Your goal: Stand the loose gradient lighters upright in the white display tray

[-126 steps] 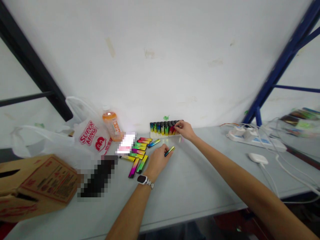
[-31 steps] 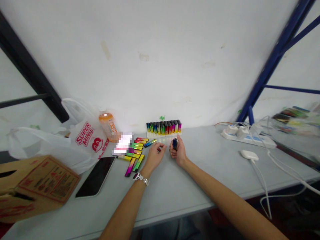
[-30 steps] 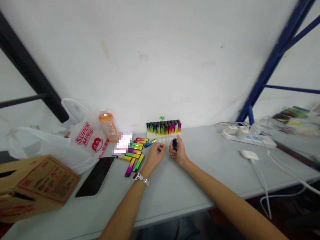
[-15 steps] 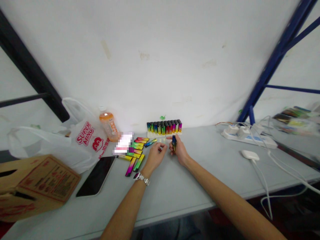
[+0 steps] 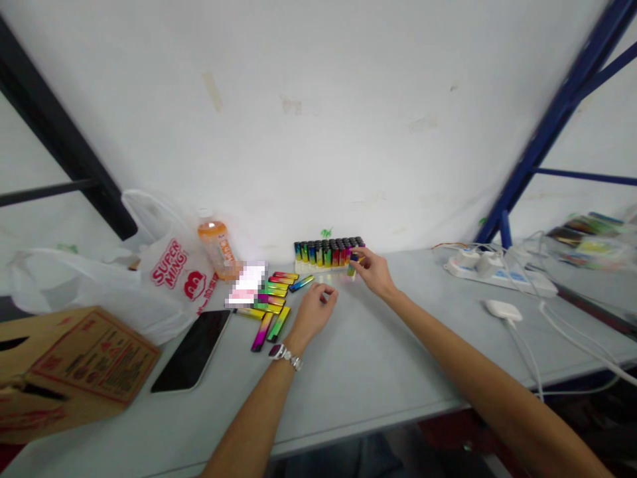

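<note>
My right hand point(image 5: 374, 271) pinches a small lighter point(image 5: 352, 263) with a dark top, held upright at the front right end of a white rack point(image 5: 318, 268). Rows of upright lighters point(image 5: 326, 255) in many colours with black tops fill that rack. My left hand point(image 5: 318, 304) rests just in front, fingers curled and a little apart, with nothing in it. To its left several loose lighters lie flat, among them a blue one point(image 5: 301, 283), a pink and yellow one point(image 5: 262, 332) and a green one point(image 5: 279, 324).
At the left are a cardboard box point(image 5: 89, 358), a white plastic bag point(image 5: 149, 292), a dark phone point(image 5: 193, 350) and an orange bottle point(image 5: 217, 249). A power strip point(image 5: 502, 275) and a white charger point(image 5: 503, 310) with cables lie at the right.
My right hand has moved right and forward with the lighter, from in front of the rack to its right end. My left hand has barely moved.
</note>
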A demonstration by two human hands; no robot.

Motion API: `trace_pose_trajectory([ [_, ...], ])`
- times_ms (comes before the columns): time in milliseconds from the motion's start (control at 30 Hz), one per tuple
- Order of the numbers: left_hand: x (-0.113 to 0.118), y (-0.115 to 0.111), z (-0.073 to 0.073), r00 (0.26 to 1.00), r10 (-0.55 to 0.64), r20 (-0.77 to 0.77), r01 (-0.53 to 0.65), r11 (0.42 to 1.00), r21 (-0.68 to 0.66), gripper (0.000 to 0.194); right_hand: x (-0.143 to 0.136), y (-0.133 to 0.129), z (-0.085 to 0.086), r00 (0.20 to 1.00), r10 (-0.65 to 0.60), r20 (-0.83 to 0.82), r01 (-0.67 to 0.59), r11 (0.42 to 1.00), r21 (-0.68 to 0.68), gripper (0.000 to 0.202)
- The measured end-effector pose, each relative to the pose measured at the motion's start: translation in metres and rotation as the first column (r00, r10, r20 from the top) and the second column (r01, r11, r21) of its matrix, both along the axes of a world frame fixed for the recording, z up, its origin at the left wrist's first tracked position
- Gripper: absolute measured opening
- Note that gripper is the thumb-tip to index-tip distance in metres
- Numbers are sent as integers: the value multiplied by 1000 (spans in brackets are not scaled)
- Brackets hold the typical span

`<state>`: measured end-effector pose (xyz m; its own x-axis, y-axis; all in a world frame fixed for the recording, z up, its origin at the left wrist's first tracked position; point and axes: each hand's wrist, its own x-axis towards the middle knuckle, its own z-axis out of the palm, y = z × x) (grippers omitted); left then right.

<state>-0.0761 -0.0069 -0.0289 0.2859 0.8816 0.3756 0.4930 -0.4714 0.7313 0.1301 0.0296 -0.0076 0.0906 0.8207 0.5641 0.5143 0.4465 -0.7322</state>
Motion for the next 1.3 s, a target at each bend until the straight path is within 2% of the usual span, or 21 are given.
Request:
trace_pose_trajectory([
  [133, -1, -1, 2, 1000, 1, -30, -1, 1000, 0, 19, 8, 18, 6, 998, 19, 57, -22, 999, 47, 29],
  [300, -1, -2, 2, 999, 5, -44, -4, 1000, 11, 20, 8, 30, 10, 997, 75, 0, -75, 997, 36, 18],
  [467, 0, -2, 1, 999, 5, -46, -5, 1000, -6, 19, 9, 36, 5, 991, 126, -40, -127, 992, -17, 17],
  [667, 1, -1, 1, 999, 16, -46, -16, 1000, 3, 19, 13, 44, 0, 985, 170, 15, -169, 985, -42, 19],
  [767, 0, 1, -2, 998, 26, -60, -24, 999, 30, 18, 13, 48, -2, 986, 112, 122, -117, 993, 28, 18],
  [867, -5, 3, -2, 988, 111, -104, -97, 987, 130, 14, 13, 50, -4, 967, -16, 256, -16, 992, 125, 17],
  [1000, -16, 4, 6, 921, 319, -221, -261, 931, 256, 15, 14, 46, -9, 941, -124, 314, 94, 989, 110, 24],
  [1133, -26, 3, 15, 777, 493, -391, -382, 864, 328, 25, 8, 34, -14, 926, -149, 347, 117, 987, 111, 36],
  [1200, -27, 3, 16, 719, 530, -451, -405, 846, 348, 29, -1, 24, -17, 918, -163, 361, 121, 983, 136, 46],
  [1300, -26, 4, 15, 692, 522, -498, -395, 852, 344, 31, -21, 8, -23, 925, -176, 338, 123, 977, 172, 51],
])
